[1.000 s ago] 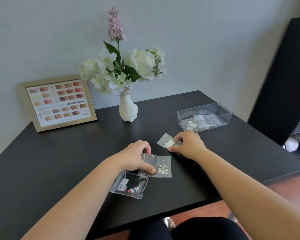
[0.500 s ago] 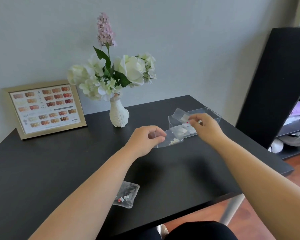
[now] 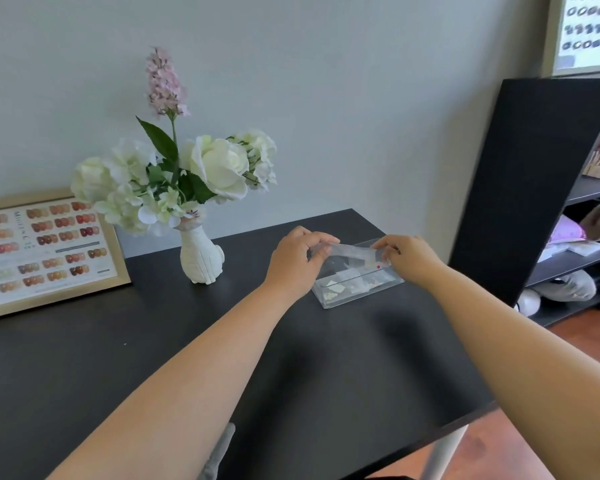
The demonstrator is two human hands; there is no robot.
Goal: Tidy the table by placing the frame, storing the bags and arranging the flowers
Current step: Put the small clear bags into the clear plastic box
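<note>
Both forearms reached out across the dark worktop (image 3: 326, 375), bare where they crossed it. The near worktop showed nothing on it within view.

Left hand (image 3: 297, 261) and right hand (image 3: 411, 259) met over the clear plastic box (image 3: 355, 284), which stood toward the right rear of the worktop. Between them they stretched a small clear bag (image 3: 352, 252), one end to each hand. Left fingers (image 3: 321, 251) were pinched together on the bag's left end; right fingers (image 3: 388, 252) were pinched on its right end. Held taut and level just above the box opening, the bag looked lined up to go in flat. Judged: the storing-the-bags step, at the point of lowering or release.

Inside the box lay several other small bags, pale contents showing through the wall; their number could not be told. A small red speck showed near the right fingers, possibly bag contents.

Farther left, a white vase (image 3: 201, 259) held white flowers (image 3: 219, 166) and one tall pink spike, upright, well apart from the box. Whether the arrangement was finished could not be told.

Far left, the gold frame (image 3: 118, 251) with a colour-swatch chart stood leaning back against the wall, at the rear edge of the worktop, apparently already placed.

Right of the worktop, a black shelf unit (image 3: 534, 188) carried mixed goods, too indistinct to name.
</note>
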